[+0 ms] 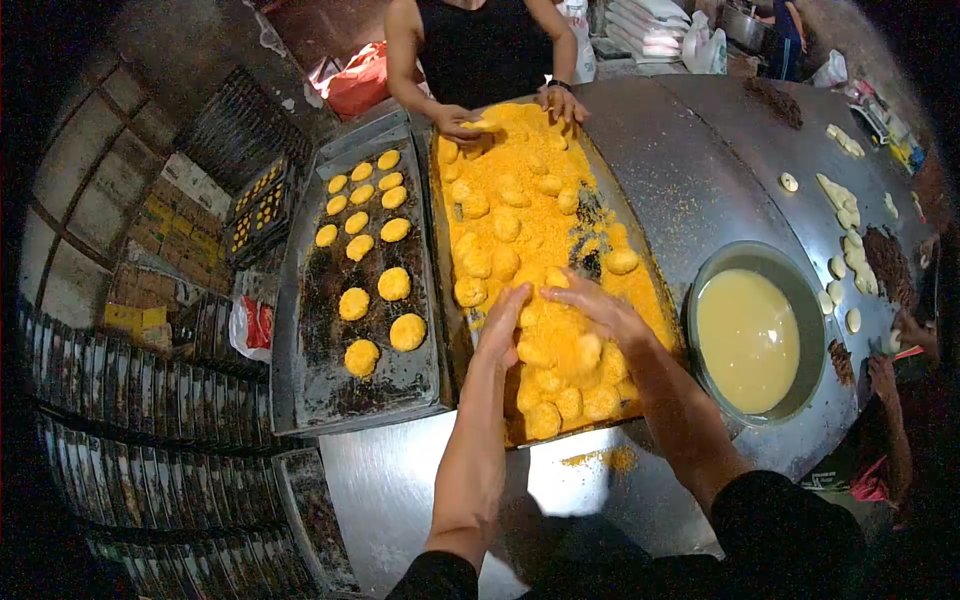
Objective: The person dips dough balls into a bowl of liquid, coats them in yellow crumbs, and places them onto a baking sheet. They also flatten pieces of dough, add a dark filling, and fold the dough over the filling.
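My left hand [506, 322] and my right hand [603, 308] are in the near half of a tray [628, 205] of orange-yellow crumbs [535, 150]. The hands face each other, slightly cupped, fingers stretched out and apart. A coated dough piece [557, 279] lies by my right fingertips. Between my wrists, crumbs and dough pieces [575, 355] are blurred by motion, above a pile of coated dough rounds [570, 403]. At the far end, another person's hand [460, 122] holds a coated piece, and their other hand [563, 103] rests at the tray's rim.
To the left, a dark baking tray [300, 395] carries rows of coated rounds. A basin of pale yellow liquid [748, 340] stands at right. Beyond it lie plain dough pieces [858, 262] and dark crumbly filling [888, 265], near another worker's hand [884, 380]. Stacked trays [150, 430] fill the lower left.
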### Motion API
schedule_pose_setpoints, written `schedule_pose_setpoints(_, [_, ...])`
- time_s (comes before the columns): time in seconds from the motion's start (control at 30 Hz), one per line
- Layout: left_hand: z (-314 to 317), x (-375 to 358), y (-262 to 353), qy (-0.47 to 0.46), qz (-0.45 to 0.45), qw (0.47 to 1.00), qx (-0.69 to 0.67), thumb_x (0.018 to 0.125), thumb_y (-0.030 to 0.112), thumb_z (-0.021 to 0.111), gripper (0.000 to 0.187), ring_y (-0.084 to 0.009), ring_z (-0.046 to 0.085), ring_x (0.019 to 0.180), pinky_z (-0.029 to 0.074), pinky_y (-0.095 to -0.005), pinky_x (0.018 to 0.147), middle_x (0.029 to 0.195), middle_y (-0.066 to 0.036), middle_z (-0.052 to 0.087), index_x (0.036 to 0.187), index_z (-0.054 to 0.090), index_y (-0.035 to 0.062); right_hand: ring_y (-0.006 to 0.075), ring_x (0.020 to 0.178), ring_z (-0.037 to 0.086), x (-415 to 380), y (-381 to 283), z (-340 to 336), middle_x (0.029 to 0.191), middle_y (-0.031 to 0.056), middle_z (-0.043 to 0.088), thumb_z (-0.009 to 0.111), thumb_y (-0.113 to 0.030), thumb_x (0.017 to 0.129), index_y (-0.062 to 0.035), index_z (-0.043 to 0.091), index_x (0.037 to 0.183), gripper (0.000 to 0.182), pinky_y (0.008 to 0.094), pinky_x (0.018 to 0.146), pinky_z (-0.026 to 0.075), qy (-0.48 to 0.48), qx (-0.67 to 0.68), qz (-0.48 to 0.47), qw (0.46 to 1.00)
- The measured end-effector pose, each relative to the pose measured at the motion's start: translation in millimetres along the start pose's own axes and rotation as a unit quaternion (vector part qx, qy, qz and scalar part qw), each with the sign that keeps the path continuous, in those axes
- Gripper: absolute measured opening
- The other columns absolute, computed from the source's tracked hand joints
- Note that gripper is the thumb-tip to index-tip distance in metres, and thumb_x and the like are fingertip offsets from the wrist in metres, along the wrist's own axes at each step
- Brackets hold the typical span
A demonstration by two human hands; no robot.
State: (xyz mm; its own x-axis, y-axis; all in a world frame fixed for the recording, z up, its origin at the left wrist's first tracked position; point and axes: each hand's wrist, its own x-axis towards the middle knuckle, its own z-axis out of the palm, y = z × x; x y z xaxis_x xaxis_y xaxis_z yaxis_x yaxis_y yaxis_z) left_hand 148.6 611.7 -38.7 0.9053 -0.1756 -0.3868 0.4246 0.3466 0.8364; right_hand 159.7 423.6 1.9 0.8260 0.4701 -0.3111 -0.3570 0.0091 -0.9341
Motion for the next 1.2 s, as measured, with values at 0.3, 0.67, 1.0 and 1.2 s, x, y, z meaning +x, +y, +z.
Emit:
schedule_pose_setpoints(0.3, [43.5, -17.0, 110.4, 0.097, 0.166, 0.980, -0.049, 0.089, 0.040, 0.056, 0.064, -0.0328, 0.043, 0.123, 0.038, -0.0517, 0.099, 0.136, -0.016, 0.041, 0.141, 0.030, 0.0111, 0.0287, 0.123, 0.045, 39.5, -90.2, -33.1, 0.136, 0.0167, 0.043, 0.058, -0.044, 0.086, -0.0074, 0.034, 0.139, 0.069, 0.0415, 0.096, 0.043, 0.162, -0.026, -0.137, 0.977])
schedule_pose_setpoints(0.67, [11.7, -106.1, -3.0, 0.051, -0.006, 0.949, 0.311, 0.087, 0.032, 0.061, 0.072, -0.0276, 0.042, 0.126, 0.036, -0.0342, 0.100, 0.137, -0.023, 0.041, 0.141, 0.028, -0.0026, 0.0398, 0.118, 0.048, -75.5, 4.9, -3.5, 0.121, 0.0320, 0.051, 0.059, -0.061, 0.075, -0.0034, 0.051, 0.127, 0.078, 0.0439, 0.100, 0.037, 0.087, -0.544, 0.052, 0.833])
schedule_pose_setpoints(1.0, [55.2, -90.1, -14.7, 0.051, 0.008, 0.998, -0.039, 0.087, 0.024, 0.062, 0.062, -0.0239, 0.054, 0.105, 0.047, -0.0329, 0.086, 0.124, -0.016, 0.050, 0.136, 0.032, 0.0004, 0.0316, 0.124, 0.043, -71.8, 3.9, 11.5, 0.137, 0.0165, 0.042, 0.074, -0.039, 0.073, -0.0096, 0.043, 0.136, 0.076, 0.0460, 0.089, 0.047, 0.103, -0.108, 0.079, 0.986])
schedule_pose_setpoints(1.2, [43.8, -60.7, 6.7, -0.098, -0.038, 0.993, -0.047, 0.092, 0.030, 0.055, 0.040, -0.0214, 0.054, 0.109, 0.047, -0.0388, 0.093, 0.120, -0.008, 0.056, 0.125, 0.049, 0.0072, 0.0259, 0.132, 0.032, -61.4, 13.1, 3.5, 0.140, 0.0104, 0.038, 0.065, -0.040, 0.083, -0.0137, 0.033, 0.142, 0.072, 0.0478, 0.101, 0.037, -0.046, -0.027, -0.113, 0.992])
